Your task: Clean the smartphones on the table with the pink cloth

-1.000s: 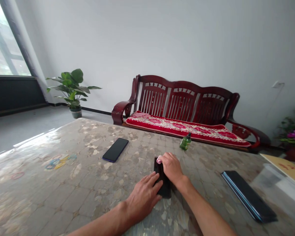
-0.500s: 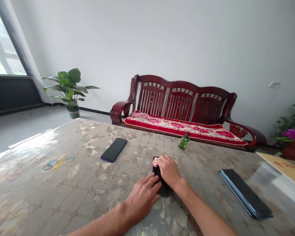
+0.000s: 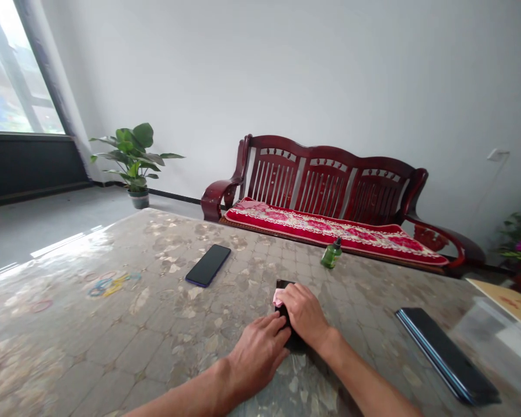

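Observation:
A black smartphone (image 3: 296, 346) lies flat on the table, mostly covered by my hands. My right hand (image 3: 306, 315) is closed on a small pink cloth (image 3: 278, 297) and presses it on the phone's upper part. Just below it, my left hand (image 3: 260, 350) lies with fingers stretched out over the phone's left side, fingertips close to the right hand. The phone's lower end shows between my wrists. Beyond the hands stands a small green bottle (image 3: 330, 255) with a dark top.
Another phone (image 3: 208, 265) lies to the left, near several coloured rubber bands (image 3: 108, 285). On the right are a stack of phones (image 3: 447, 353), a clear plastic sheet or bag (image 3: 481, 324) and a yellowish box or folder (image 3: 507, 298). A wooden bench (image 3: 325, 174) stands behind the patterned table (image 3: 165, 370).
My right hand with the pink cloth has moved slightly down the phone, showing more of its top end. The whole view has shifted a little, so things appear farther right.

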### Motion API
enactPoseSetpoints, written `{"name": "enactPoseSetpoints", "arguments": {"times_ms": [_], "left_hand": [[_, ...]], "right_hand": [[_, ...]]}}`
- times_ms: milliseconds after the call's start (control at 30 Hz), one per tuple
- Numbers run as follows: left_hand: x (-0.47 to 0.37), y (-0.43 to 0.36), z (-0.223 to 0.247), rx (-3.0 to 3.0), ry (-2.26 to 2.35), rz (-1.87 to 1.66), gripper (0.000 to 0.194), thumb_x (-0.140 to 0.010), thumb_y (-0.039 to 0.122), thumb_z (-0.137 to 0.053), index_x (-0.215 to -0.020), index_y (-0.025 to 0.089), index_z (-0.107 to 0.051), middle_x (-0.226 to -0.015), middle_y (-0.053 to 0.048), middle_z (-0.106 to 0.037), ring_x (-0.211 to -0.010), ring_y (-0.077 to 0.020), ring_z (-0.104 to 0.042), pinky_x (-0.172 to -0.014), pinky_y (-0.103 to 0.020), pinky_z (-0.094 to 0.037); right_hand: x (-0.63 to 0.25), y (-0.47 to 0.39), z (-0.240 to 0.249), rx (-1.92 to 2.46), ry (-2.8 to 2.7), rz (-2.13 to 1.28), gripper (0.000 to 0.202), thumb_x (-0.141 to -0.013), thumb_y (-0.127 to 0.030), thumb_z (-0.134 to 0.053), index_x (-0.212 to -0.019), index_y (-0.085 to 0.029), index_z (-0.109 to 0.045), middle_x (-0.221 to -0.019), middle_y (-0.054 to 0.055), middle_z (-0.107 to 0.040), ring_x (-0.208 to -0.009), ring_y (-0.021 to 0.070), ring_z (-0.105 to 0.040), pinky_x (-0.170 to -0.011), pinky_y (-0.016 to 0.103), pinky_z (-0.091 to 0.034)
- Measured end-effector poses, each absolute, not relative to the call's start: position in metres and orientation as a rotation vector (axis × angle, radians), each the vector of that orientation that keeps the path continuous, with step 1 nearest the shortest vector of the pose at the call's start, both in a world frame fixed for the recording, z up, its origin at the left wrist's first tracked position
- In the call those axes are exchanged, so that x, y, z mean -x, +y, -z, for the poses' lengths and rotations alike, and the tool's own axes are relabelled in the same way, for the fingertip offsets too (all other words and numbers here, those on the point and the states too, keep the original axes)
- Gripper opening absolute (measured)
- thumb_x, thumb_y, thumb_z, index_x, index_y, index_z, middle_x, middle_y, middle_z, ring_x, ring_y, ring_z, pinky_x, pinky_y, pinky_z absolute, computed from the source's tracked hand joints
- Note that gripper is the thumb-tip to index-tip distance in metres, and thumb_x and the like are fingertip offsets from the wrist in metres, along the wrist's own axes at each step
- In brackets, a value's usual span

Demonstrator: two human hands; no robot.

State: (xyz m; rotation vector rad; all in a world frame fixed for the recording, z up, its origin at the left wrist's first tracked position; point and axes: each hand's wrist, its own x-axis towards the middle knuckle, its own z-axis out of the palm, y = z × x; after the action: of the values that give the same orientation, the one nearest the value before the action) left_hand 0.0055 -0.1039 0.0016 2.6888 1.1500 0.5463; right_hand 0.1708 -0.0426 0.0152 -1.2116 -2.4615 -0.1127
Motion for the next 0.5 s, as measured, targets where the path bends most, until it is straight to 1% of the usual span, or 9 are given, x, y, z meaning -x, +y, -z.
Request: {"name": "enactPoseSetpoints", "arguments": {"times_ms": [167, 333, 433, 500], "left_hand": [[-0.003, -0.103, 0.000, -2.697, 1.136, -0.558, 0.019, -0.094, 0.026, -0.053, -0.111, 0.020, -0.060, -0.125, -0.008, -0.064, -0.122, -0.0257, -0.056, -0.105, -0.039, -0.045], [-0.003, -0.102, 0.000, -2.681, 1.127, -0.554, 0.018, -0.092, 0.026, -0.056, -0.108, 0.020, -0.061, -0.122, -0.007, -0.065, -0.117, -0.0244, -0.059, -0.104, -0.037, -0.045], [-0.004, -0.102, 0.000, -2.673, 1.127, -0.564, 0.015, -0.091, 0.026, -0.058, -0.105, 0.020, -0.061, -0.121, -0.006, -0.066, -0.117, -0.0239, -0.058, -0.105, -0.036, -0.045], [-0.004, -0.103, 0.000, -2.678, 1.129, -0.563, 0.016, -0.091, 0.026, -0.057, -0.106, 0.020, -0.061, -0.122, -0.007, -0.065, -0.119, -0.0243, -0.058, -0.105, -0.036, -0.044]], "right_hand": [[-0.162, -0.018, -0.019, 1.400, -2.375, 0.141, 0.019, -0.090, -0.009, -0.055, -0.087, -0.024, -0.066, -0.087, 0.001, -0.065, -0.084, 0.0166, -0.056, -0.076, 0.027, -0.041], [-0.174, -0.040, -0.017, 1.236, -2.449, 0.081, 0.021, -0.092, -0.011, -0.051, -0.087, -0.025, -0.066, -0.086, 0.000, -0.063, -0.085, 0.0162, -0.055, -0.077, 0.027, -0.039], [-0.186, -0.055, -0.013, 1.152, -2.486, 0.104, 0.022, -0.093, -0.012, -0.048, -0.089, -0.024, -0.066, -0.087, 0.002, -0.063, -0.085, 0.0173, -0.054, -0.077, 0.029, -0.039], [-0.190, -0.054, -0.012, 1.169, -2.469, 0.108, 0.021, -0.093, -0.012, -0.049, -0.089, -0.023, -0.066, -0.088, 0.003, -0.063, -0.086, 0.0177, -0.054, -0.078, 0.029, -0.039]]}}
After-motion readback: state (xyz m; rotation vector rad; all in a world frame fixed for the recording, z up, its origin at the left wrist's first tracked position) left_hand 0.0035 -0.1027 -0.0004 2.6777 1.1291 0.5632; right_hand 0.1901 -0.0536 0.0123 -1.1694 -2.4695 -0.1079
